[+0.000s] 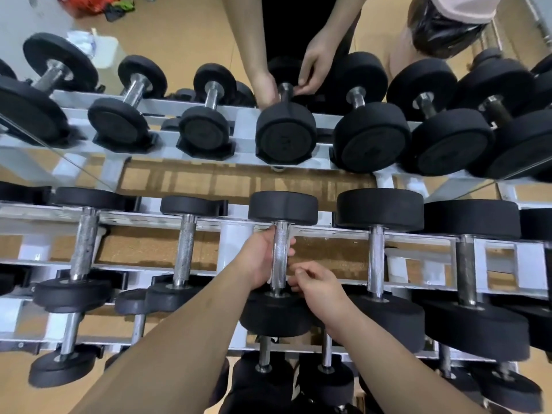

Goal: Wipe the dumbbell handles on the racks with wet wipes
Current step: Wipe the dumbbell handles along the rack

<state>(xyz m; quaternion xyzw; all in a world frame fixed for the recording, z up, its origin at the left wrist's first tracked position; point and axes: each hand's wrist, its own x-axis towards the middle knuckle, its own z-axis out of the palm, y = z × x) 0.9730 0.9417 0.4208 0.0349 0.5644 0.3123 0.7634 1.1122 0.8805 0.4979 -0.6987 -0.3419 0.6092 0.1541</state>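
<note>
While the person leans over a white-painted steel rack [143,224] of weights, both bare arms reach in from the bottom of the view, the left from seven o'clock and the right from five. At the centre lies the task's thing, a black, round-headed rubber dumbbell [283,208]. Its knurled steel handle [280,249] runs from twelve to six across the two rails.

The left hand [258,259] wraps that handle from its nine o'clock side, fingers curling round behind and showing again at three. I judge this grip is there to steady the bar, or turn it, so every side can be reached. The right hand [321,286] sits just beside the handle's six o'clock end, touching or nearly so, its fingers curled narrow with the tips pinched together. No wet wipe shows plainly, and I cannot tell whether a scrap hides in that pinch.

Neighbouring dumbbells [379,209] rest in line at three and nine, handles parallel and spaced so a hand fits between. At twelve o'clock a wall mirror [185,31] repeats the rack and both hands from the far side.
</note>
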